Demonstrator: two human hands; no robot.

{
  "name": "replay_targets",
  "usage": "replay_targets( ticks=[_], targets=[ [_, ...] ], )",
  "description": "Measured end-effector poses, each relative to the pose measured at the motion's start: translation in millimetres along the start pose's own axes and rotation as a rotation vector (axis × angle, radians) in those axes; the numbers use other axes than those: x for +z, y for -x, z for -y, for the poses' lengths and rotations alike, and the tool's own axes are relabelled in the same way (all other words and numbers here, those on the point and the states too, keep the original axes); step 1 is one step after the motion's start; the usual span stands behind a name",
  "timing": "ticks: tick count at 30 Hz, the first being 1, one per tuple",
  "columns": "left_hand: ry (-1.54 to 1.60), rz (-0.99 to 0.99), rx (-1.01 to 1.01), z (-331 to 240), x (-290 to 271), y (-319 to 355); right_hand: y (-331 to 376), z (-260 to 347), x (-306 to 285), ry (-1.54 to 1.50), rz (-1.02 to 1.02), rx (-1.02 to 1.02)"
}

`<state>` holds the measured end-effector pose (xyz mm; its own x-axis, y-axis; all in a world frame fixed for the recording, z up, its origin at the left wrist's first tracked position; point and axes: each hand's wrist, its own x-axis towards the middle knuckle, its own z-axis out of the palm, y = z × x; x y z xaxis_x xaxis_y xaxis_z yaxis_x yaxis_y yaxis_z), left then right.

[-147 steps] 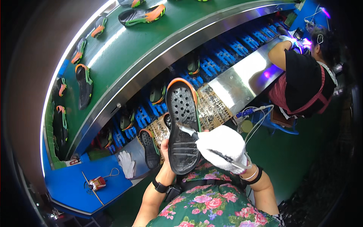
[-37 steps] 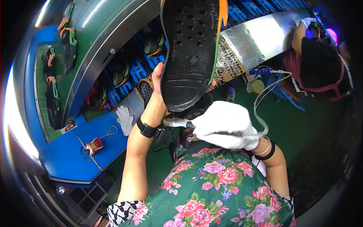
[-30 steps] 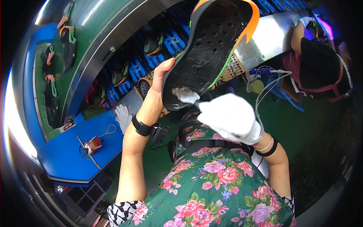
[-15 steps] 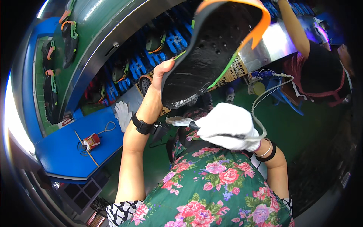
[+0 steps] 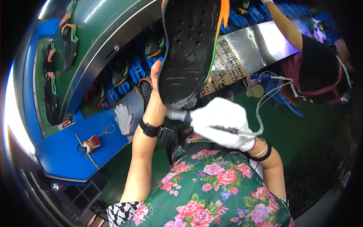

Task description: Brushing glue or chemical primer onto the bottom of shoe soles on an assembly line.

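Downward head-worn fisheye view

Over the feed I see a green garment [image 5: 215,189] printed with pink, red and lilac flowers; at its left edge, a black-and-white sleeve [image 5: 120,213]; above it, a black strap [image 5: 149,129] with boxy module [image 5: 167,134], and on the right hand [image 5: 223,123] a white glove [image 5: 215,115], pale bangle [image 5: 262,148], black band [image 5: 267,154].

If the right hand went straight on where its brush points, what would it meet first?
Probably the left forearm, just past the brush, though depth is unclear, so it may miss.
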<state>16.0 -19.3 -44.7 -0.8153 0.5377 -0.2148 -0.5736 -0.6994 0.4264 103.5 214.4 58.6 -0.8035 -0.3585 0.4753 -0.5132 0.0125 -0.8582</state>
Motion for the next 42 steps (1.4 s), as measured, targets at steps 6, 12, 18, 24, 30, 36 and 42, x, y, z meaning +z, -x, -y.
replay_targets(
  ticks=[6, 12, 18, 24, 30, 36, 42],
  targets=[
    [0.221, -0.126, -0.091, 16.2, 49.8, 8.0, -15.4, -12.9, -40.6, 0.214, -0.122, 0.03],
    [0.312, -0.006, -0.323, 44.2, 46.9, 28.6, -50.7, -40.9, -89.8, 0.69, -0.226, -0.252],
    [0.471, -0.17, -0.131, 37.9, 40.2, 26.6, -3.1, -9.1, -21.1, 0.51, 0.03, -0.208],
    [0.411, 0.115, -0.143, 30.5, 25.8, 31.1, -0.2, -6.7, -10.0, -0.008, -0.053, 0.069],
    [0.375, 0.132, 0.034, 23.2, 12.7, 37.1, 15.6, -16.6, -3.9, -0.526, 0.132, 0.421],
    [0.267, -0.403, 0.126, 45.0, -90.0, 99.7, 34.7, -45.2, -15.1, -0.555, -0.263, 0.698],
    [0.268, -0.522, 0.105, 69.9, -174.8, 130.7, 52.9, -66.9, -6.6, -0.504, -0.259, 0.768]
  ],
)
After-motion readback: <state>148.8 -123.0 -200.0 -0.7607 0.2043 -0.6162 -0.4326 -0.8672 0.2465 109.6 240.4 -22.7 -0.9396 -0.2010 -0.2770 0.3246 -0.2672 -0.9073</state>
